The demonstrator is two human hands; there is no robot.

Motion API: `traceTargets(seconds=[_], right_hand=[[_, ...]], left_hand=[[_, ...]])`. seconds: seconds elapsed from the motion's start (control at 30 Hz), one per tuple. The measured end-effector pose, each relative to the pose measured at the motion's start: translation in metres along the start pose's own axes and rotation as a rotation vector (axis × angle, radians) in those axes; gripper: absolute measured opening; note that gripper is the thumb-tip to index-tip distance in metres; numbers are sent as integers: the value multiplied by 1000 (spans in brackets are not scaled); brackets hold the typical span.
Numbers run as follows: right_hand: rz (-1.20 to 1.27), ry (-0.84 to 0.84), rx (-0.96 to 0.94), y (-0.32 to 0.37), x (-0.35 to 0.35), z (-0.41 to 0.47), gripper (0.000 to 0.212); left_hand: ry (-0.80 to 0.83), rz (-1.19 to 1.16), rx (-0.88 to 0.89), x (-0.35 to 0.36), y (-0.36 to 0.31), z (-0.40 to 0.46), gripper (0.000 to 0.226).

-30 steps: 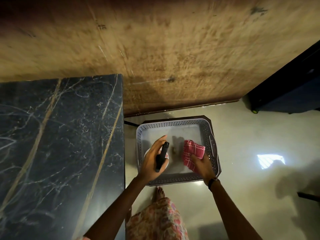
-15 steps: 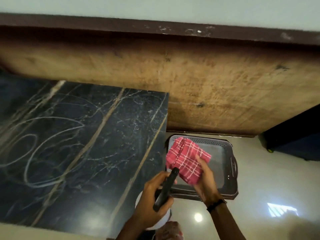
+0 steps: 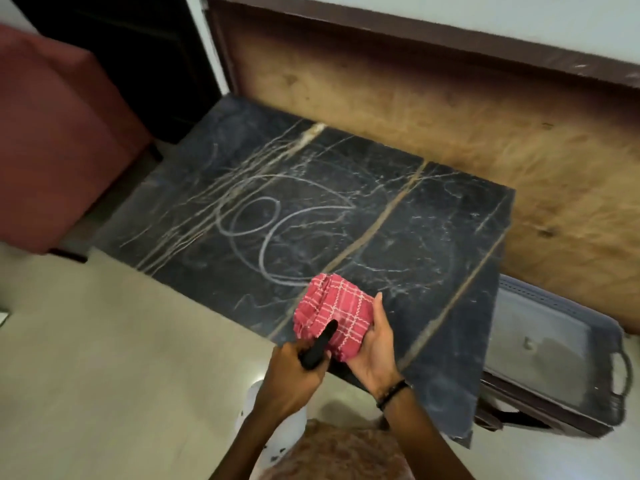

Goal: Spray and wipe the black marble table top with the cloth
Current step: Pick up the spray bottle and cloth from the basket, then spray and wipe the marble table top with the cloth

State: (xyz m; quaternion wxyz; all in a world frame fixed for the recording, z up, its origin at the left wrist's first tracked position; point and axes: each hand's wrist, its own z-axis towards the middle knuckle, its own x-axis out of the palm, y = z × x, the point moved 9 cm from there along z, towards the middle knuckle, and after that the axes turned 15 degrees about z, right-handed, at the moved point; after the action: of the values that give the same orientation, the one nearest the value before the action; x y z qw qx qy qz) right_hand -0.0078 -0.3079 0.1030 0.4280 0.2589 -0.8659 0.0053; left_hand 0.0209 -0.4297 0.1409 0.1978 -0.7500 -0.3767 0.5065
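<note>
Both hands have lifted from the tray (image 3: pixel 554 358) to the tabletop (image 3: pixel 398 220); left hand (image 3: pixel 294 372) fingers grip the spray bottle (image 3: pixel 318 346), right hand (image 3: pixel 375 348) holds the cloth (image 3: pixel 334 311), which might catch the spray

My black marble table top (image 3: pixel 398 216) bore gold veins and pale looping scrawls. I held the folded red checked cloth (image 3: pixel 334 315) above its near edge, my white spray bottle (image 3: pixel 273 431) just below that edge.

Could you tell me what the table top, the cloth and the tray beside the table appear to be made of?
Table top: black marble by its look, polished, with pale and tan veins.
Cloth: woven fabric, probably cotton, red with a white check and soft folds.
Tray: likely grey plastic with moulded handles; too blurred to be sure.
</note>
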Motion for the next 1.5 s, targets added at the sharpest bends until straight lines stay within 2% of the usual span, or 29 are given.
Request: traceTargets(seconds=[0.1, 0.2, 0.27, 0.5, 0.6, 0.73, 0.83, 1.03, 1.27, 1.37, 1.5], right_hand=[[-51, 37, 58, -52, 24, 13, 74], [-72, 57, 68, -88, 39, 25, 75], [-94, 60, 86, -109, 46, 31, 76], [-117, 48, 109, -151, 67, 44, 76], [-131, 66, 122, -160, 79, 51, 76], [-141, 74, 127, -169, 93, 65, 77], [-128, 71, 135, -176, 105, 79, 78], [-134, 52, 168, -194, 134, 117, 82], [-138, 67, 192, -213, 183, 154, 72], [-182, 62, 189, -223, 202, 170, 71], [-206, 64, 216, -239, 222, 186, 75]], left_hand=[[-8, -39, -92, -39, 45, -1, 35], [74, -69, -82, -63, 68, -3, 25], [53, -55, -65, -80, 79, -6, 21], [-28, -7, -216, -119, 120, 0, 28], [-35, -89, -271, -131, 131, -1, 27], [33, -137, -191, -144, 130, 1, 20], [-11, -140, -188, -157, 133, 9, 19], [-108, -62, -269, -192, 145, 41, 41], [-16, -40, -181, -237, 140, 90, 28], [-66, -28, -145, -259, 137, 110, 12], [-133, 11, -180, -284, 148, 132, 18]])
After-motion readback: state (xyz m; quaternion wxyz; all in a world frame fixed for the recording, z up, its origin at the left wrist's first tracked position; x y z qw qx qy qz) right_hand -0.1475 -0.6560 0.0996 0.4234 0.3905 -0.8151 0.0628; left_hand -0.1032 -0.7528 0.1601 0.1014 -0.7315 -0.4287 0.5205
